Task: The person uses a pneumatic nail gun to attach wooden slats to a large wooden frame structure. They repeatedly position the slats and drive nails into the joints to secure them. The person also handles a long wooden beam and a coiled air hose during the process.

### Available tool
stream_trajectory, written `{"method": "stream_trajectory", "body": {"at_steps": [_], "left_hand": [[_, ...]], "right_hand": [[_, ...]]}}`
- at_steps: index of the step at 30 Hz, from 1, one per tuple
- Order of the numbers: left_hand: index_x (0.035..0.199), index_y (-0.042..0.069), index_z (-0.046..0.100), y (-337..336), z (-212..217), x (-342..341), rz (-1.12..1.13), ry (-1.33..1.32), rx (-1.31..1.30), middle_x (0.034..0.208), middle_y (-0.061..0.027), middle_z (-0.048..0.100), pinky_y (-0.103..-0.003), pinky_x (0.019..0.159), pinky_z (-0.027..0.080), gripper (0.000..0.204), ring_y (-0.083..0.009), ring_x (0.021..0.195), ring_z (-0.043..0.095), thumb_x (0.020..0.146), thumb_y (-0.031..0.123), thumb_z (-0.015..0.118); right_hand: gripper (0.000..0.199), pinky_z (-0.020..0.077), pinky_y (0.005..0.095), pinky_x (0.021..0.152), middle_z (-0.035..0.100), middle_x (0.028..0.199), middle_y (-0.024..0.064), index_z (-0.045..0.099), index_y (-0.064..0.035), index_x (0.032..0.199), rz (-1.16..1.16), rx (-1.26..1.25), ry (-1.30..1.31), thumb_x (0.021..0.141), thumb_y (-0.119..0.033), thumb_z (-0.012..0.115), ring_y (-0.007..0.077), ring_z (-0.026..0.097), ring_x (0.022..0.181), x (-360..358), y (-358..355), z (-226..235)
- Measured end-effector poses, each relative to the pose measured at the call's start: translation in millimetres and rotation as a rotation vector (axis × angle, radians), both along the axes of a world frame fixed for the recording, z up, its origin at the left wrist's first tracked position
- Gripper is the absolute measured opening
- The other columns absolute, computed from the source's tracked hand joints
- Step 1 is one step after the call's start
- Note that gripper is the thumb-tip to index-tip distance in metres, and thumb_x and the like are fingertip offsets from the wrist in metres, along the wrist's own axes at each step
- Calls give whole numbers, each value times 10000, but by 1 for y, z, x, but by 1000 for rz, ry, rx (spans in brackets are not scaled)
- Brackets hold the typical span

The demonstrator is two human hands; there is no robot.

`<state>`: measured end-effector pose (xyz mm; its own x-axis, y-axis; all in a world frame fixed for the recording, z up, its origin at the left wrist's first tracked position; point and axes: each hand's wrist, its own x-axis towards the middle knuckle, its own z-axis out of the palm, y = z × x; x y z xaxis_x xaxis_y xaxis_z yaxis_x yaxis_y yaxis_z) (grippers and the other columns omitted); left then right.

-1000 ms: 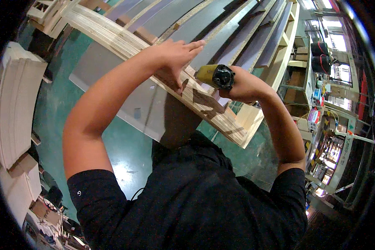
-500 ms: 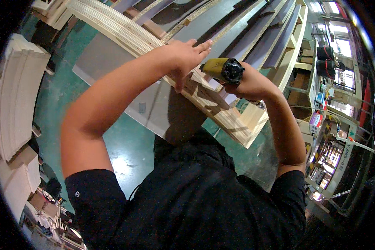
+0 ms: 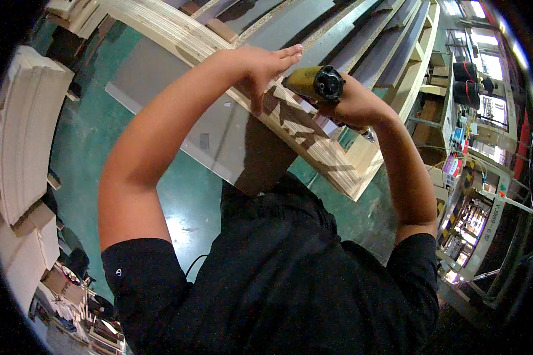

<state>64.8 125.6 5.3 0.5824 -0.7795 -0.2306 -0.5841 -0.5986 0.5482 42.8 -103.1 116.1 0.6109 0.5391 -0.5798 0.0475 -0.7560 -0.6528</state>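
Observation:
My right hand (image 3: 358, 104) is wrapped round a yellow and black nail gun (image 3: 310, 81), whose black end cap faces up toward me. The tool is held at the layered plywood edge beam (image 3: 323, 151) of a large wooden frame; its nose is hidden. My left hand (image 3: 262, 70) rests over the same beam just left of the tool, fingers stretched out and thumb pointing down its near side. Purple-grey slats (image 3: 361, 56) with raw chipboard edges run away from the beam inside the frame.
A grey panel (image 3: 160, 89) juts out under the beam on my side, above the green floor (image 3: 83, 154). Stacked curved boards (image 3: 29, 130) stand at the left. Shelving with black rolls (image 3: 465, 83) and a cluttered workbench line the right.
The view has shifted slightly, moving the frame a little in the picture. My left hand stays on the beam and the nail gun stays beside it in my right hand.

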Motion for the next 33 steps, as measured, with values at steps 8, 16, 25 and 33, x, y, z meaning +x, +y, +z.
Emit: {"method": "stream_trajectory", "body": {"at_steps": [8,16,25,33], "left_hand": [[1588,94,102,4,-32,9,1,-53,-154,1675,-98,56,-403,1115,407,1597,-312,1437,372,305,400,1003],[1586,105,130,6,-23,6,9,-73,-146,1672,-98,76,-409,1114,407,1571,-329,1420,396,316,401,1005],[1583,75,157,7,-7,2,17,-50,-57,1671,-64,104,-383,1119,408,1516,-262,1411,417,364,390,1000],[1585,84,147,6,-10,2,32,-64,-87,1673,-54,99,-410,1110,418,1572,-305,1396,432,308,408,1005]], "right_hand": [[325,476,287,582,669,861,31,623,-39,1133,1,35,56,825,-78,718,107,574,662,0,12,-12],[380,458,259,515,650,844,13,605,-48,1186,-34,94,5,830,-77,738,88,557,598,-7,19,-14],[354,459,252,533,645,831,-2,628,-38,1166,-54,79,15,828,-76,727,77,552,629,-8,21,-12],[391,492,259,596,661,899,15,607,-31,1213,-62,22,13,847,-95,728,86,575,703,-6,18,-15]]}}
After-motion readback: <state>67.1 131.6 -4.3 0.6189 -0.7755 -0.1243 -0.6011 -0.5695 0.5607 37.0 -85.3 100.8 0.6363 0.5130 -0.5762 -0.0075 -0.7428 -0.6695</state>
